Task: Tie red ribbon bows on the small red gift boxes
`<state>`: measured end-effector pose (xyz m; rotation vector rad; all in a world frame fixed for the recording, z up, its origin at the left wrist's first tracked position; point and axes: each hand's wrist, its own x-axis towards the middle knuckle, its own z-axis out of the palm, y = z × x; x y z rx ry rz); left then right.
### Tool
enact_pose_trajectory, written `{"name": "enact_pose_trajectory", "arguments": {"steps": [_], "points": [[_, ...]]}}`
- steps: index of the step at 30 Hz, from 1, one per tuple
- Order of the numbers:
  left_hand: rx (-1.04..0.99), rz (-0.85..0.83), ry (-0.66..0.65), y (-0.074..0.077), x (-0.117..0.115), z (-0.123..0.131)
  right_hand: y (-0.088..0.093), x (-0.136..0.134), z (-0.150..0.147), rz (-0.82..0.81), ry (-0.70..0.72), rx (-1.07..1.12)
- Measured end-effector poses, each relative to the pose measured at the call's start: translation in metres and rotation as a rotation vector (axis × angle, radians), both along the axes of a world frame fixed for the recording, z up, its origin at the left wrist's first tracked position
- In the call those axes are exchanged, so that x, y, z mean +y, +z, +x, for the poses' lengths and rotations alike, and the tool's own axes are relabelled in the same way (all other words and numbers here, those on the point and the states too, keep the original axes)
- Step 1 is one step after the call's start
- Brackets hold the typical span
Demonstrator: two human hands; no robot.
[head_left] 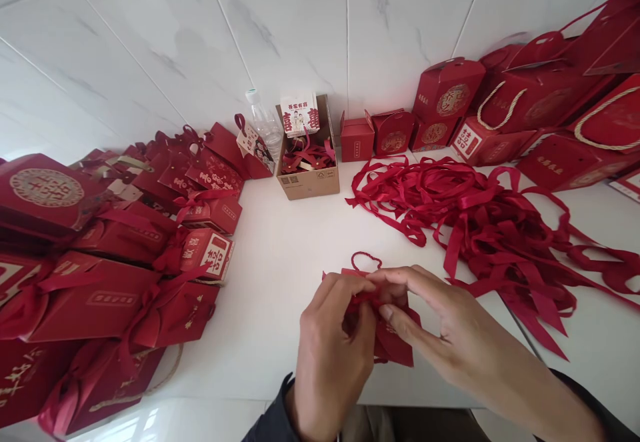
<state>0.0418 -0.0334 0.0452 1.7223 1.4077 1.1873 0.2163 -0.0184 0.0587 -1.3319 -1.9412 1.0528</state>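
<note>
A small red gift box (397, 345) is between my hands near the table's front edge, with a thin dark-red cord loop (367, 257) standing out at its far side. My left hand (340, 335) is closed, its thumb and fingers pinching at the top of the box. From the other side my right hand (430, 315) grips the same box, thumb bent over its face and fingertips meeting the left ones. Something red, perhaps ribbon, shows between the fingertips, but the fingers mostly hide it.
A heap of loose red ribbons (480, 215) lies to the right. Red boxes with ribbon bows (100, 295) crowd the left. At the back stand a cardboard box (313, 185) of small red pieces, a clear plastic bottle (265, 122) and more red boxes (443, 95) against the tiled wall.
</note>
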Motion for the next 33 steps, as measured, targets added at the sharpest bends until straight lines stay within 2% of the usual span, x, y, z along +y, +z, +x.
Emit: {"name": "enact_pose_trajectory", "arguments": {"steps": [5,11,17,25,30,33], "points": [[0.118,0.215,0.086,-0.009,-0.006,0.005,-0.001,0.000,0.000,-0.088,-0.039,0.054],[0.236,0.277,0.246,-0.015,-0.012,-0.001,-0.001,0.002,0.004,-0.102,-0.004,-0.001],[0.159,0.140,0.137,-0.013,-0.016,-0.009,-0.002,0.001,0.006,-0.063,-0.031,-0.046],[0.161,0.076,0.080,-0.013,-0.027,-0.021,-0.010,0.002,0.026,-0.060,-0.221,-0.117],[0.198,0.028,0.021,-0.012,-0.028,-0.020,-0.009,-0.001,0.023,-0.088,-0.215,-0.068],[0.187,0.026,0.047,-0.012,-0.027,-0.019,-0.005,-0.001,0.017,-0.048,-0.204,-0.059]]}}
